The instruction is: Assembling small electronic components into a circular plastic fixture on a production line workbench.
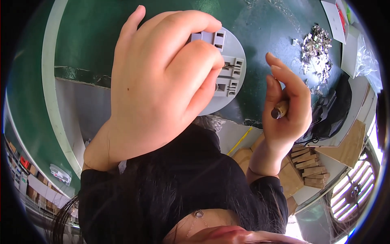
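Observation:
My left hand (158, 77) is bent over a light grey round disc (237, 46), its thumb and curled fingers closed together near the disc's middle. Whatever lies between those fingertips is hidden, and the little finger sticks out apart. Grey plastic blocks with slots (226, 87) sit on the disc, and small metal bits show in the one beside my fingertips. To the right of the disc, my right hand (294, 105) wraps its lower fingers round a short brown handle (281, 109) with a dark end. The rest of that tool cannot be seen. The thumb and forefinger tips are close together.
A heap of small shiny metal pieces (317, 55) lies on the green table (89, 36) at the right. Beyond it are an open white box (335, 20) and clear plastic bags (365, 61). A black mesh bag (337, 110) hangs by the table's right edge, above stacked cardboard pieces (310, 166).

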{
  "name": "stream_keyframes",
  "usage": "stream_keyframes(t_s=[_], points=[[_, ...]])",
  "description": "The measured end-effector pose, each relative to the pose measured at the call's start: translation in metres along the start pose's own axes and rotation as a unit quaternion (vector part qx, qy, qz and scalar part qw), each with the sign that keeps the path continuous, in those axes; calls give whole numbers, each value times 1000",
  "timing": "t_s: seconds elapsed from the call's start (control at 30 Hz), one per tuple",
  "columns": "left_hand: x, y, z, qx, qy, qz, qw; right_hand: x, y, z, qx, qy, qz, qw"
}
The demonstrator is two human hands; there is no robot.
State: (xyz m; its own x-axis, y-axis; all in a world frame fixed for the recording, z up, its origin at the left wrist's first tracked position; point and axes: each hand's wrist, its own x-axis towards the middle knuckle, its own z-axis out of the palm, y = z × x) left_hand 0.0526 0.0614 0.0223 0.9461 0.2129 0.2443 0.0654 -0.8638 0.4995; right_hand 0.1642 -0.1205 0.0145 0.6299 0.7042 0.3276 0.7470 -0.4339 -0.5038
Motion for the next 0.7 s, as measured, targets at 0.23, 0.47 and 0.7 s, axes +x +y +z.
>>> stream_keyframes(t_s=[0.23, 0.47, 0.7], points=[[0, 6, 1, -6, 10, -22, 1000, 3, -13, -2, 23, 23, -22, 999], [-7, 5, 2, -61, 10, -84, 995, -1, -6, 9, 75, -25, -10, 997], [-12, -17, 10, -8, 57, 54, 997, 14, -6, 3, 50, -63, -29, 996]])
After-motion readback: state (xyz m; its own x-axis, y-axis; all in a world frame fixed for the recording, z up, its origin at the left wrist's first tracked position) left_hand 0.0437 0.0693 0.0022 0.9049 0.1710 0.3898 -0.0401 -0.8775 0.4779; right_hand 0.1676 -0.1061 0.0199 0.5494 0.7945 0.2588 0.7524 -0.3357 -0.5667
